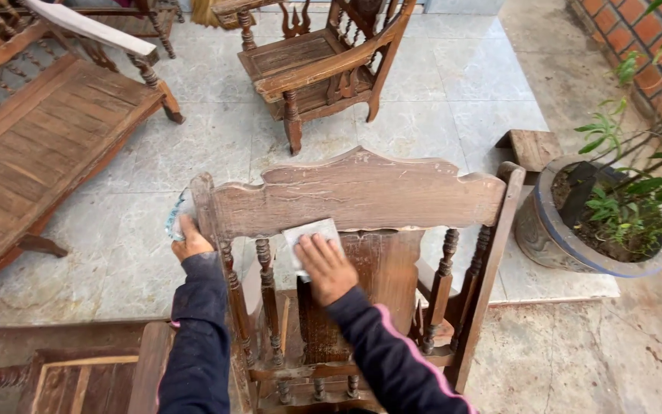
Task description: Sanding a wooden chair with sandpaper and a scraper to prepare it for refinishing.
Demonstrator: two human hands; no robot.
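Observation:
A worn wooden chair (pixel 362 192) with a carved top rail and turned spindles stands right in front of me. My right hand (pixel 325 264) presses a pale sheet of sandpaper (pixel 314 232) flat against the lower edge of the top rail, fingers spread over it. At the chair's left post, my left hand (pixel 189 241) grips the post and a crumpled pale sheet (pixel 176 215) together. Both arms are in dark sleeves with pink trim.
A second wooden armchair (pixel 316 65) stands further back. A long wooden bench (pixel 36 146) fills the left. At the right are a large potted plant (pixel 553 238), a small wooden block (pixel 534 147) and a brick wall (pixel 630 38). Another wooden piece (pixel 63 376) lies at bottom left.

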